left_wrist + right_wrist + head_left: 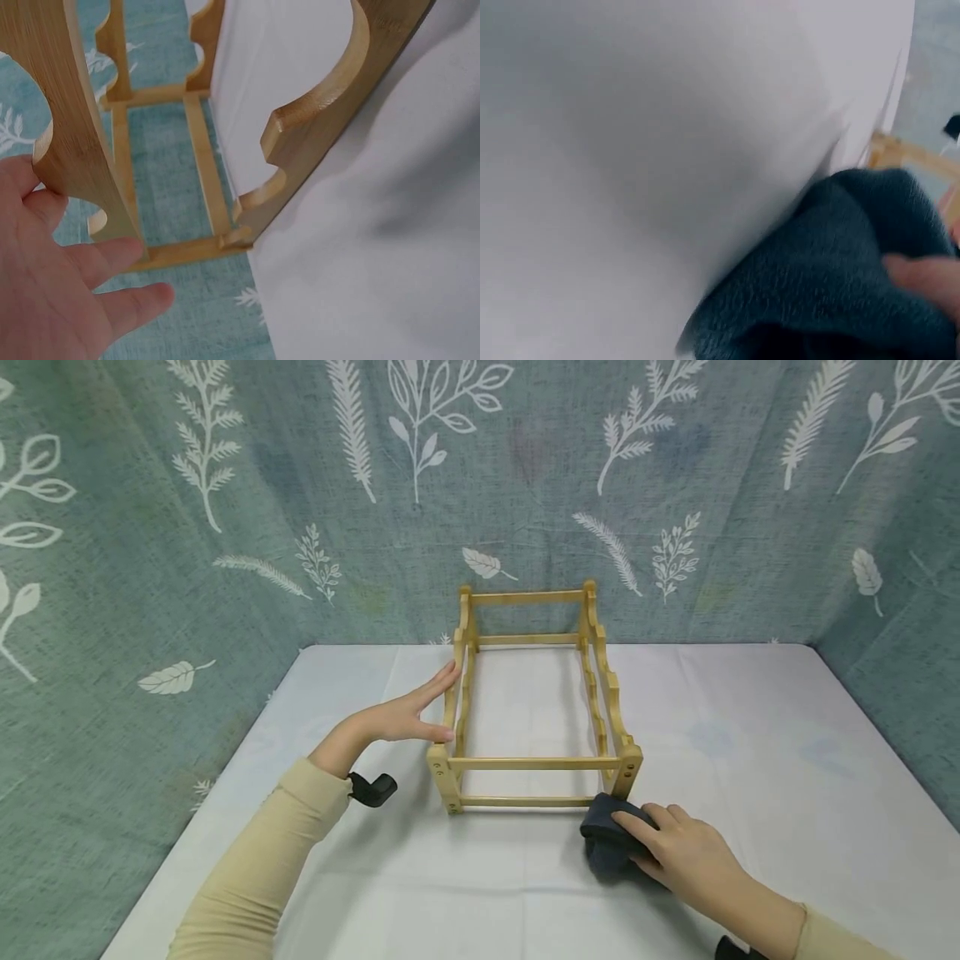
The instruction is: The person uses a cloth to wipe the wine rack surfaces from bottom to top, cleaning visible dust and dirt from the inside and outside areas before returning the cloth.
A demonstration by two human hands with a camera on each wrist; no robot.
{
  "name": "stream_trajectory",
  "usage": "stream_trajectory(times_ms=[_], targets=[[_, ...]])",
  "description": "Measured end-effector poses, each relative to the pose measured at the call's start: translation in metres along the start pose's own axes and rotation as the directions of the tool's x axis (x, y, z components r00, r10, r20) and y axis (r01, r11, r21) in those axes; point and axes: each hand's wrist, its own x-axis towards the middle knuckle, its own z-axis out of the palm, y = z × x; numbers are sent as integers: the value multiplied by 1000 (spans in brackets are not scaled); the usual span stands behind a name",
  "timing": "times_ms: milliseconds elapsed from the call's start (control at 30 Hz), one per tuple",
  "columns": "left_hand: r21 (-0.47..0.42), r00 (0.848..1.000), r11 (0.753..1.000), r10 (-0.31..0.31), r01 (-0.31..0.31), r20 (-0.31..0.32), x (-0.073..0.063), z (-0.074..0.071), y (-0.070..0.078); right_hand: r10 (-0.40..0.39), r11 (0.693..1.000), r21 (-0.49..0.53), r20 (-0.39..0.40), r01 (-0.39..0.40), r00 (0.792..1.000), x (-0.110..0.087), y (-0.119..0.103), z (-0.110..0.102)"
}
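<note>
A light wooden rack [536, 763] with scalloped side rails stands on the white-covered table. Spread wide, my left hand [401, 718] touches the rack's left side with thumb and fingertips. In the left wrist view, fingers [116, 255] lie along a notched side rail [75, 142], some partly hidden at its edge. My right hand [690, 856] grips a bunched dark blue cloth [603, 827] at the foot of the rack's near right post [628, 768]. Close up in the right wrist view, the cloth [802, 270] looks fuzzy and folded, with a finger pressed over it.
The white tabletop [750, 735] extends on both sides of the rack. Behind it and along the sides hangs a grey-green curtain [540, 510] with white leaf prints. A black wrist strap piece [372, 790] sticks out from the left wrist.
</note>
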Motion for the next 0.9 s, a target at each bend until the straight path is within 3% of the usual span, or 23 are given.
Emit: stream_trajectory(times_ms=[133,300,533,700,900], targets=[[-7,1000,1000,10,-10,1,0,0,1,-31,999,35,-28,32,999,-2,14,-10],[-9,1000,1000,11,-11,4,0,0,1,-46,992,111,-108,58,993,7,27,-40],[-13,1000,1000,-4,5,9,-1,0,1,-73,977,171,-301,129,951,19,42,-70],[-23,1000,1000,-3,3,13,0,0,0,-63,969,212,-291,129,955,14,44,-56],[-28,1000,1000,-3,3,11,1,1,0,-89,956,263,-165,131,982,2,41,-17]])
